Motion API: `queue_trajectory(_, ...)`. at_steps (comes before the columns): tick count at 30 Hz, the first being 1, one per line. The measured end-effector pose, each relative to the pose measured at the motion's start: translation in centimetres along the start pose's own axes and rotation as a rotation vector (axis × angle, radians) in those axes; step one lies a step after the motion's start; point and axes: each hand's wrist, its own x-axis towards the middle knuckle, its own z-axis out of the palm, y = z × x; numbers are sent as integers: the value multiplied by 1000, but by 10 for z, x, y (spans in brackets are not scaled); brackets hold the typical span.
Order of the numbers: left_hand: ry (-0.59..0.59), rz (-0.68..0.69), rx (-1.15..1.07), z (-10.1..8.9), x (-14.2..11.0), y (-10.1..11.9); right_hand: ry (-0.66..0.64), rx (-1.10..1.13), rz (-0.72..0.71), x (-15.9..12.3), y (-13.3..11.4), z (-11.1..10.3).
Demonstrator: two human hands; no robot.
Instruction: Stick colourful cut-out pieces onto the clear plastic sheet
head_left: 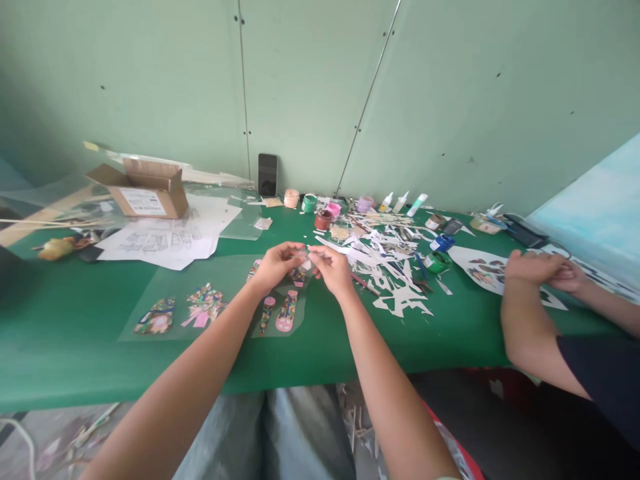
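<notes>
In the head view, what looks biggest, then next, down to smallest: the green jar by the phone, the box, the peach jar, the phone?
1. Box
2. Phone
3. Peach jar and green jar: they look alike, so I won't rank them.

The table (pixel 100 363) is covered in smooth green sheeting with a soft sheen. Toward its near left lies a clear plastic sheet (pixel 200 330), slick and faintly shiny. The open box (pixel 165 197) at far left is matt brown cardboard, beside flat white paper (pixel 200 227). The upright phone (pixel 268 175) shows a dark, glossy face. Right of centre sit ragged white paper scraps (pixel 400 293), near a green paint jar (pixel 437 263) with a shiny wall. The wall panels behind (pixel 300 87) look smooth and matt.
</notes>
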Motion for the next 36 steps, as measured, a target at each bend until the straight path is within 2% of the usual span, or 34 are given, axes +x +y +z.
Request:
queue_trajectory(7, 0, -28, 26, 2, -2, -3, 18, -103, -178, 0, -1, -3)
queue_trajectory(16, 78, -51, -24, 0, 1, -6, -37, -202, -285, 1, 8, -2)
queue_trajectory(23, 42, -14, -5, 0, -2, -4, -88, -157, -238, 1, 10, 1)
queue_trajectory(29, 25, 42, 45, -4, 4, -9, -24, 40, -61, 5, 9, 1)
queue_trajectory(36, -35, 42, 145, 1, 1, -7, 52, 24, -125, 4, 6, 1)
